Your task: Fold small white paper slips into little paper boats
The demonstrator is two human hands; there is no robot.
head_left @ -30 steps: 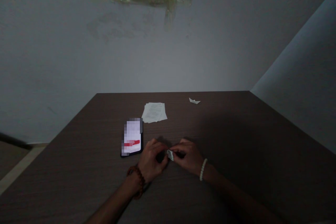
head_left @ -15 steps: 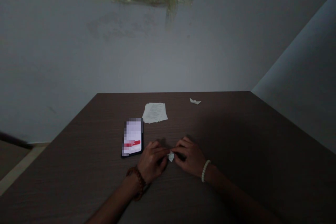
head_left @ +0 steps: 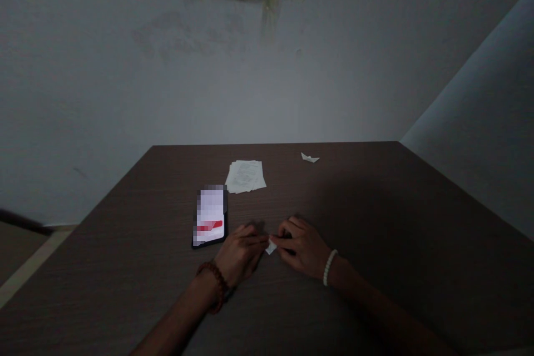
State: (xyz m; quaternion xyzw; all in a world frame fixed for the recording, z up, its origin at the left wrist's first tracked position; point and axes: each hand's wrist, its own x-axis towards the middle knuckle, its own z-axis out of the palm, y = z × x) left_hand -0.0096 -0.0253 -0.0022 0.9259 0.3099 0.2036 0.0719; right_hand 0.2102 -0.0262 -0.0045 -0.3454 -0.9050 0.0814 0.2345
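Note:
A small folded piece of white paper [head_left: 271, 248] lies on the dark wooden table [head_left: 354, 311], partly covered by my fingertips. My left hand [head_left: 242, 250], with a brown bead bracelet at the wrist, presses on its left side with the fingers together. From the right, my right hand [head_left: 301, 246] has its finger and thumb closed on the paper's other side; a pale bead bracelet circles that wrist. Most of the paper's upper part is hidden under the fingers.
A phone [head_left: 211, 216] with a lit screen lies left of my left hand. Behind it is a stack of printed paper sheets [head_left: 246, 176]. A small folded paper boat [head_left: 310, 158] stands near the table's far edge, before a grey wall [head_left: 334, 78].
Both hands stay at the paper with small finger shifts. My left thumb has tucked in beneath the hand, and a little less of the paper shows. The view has tilted slightly.

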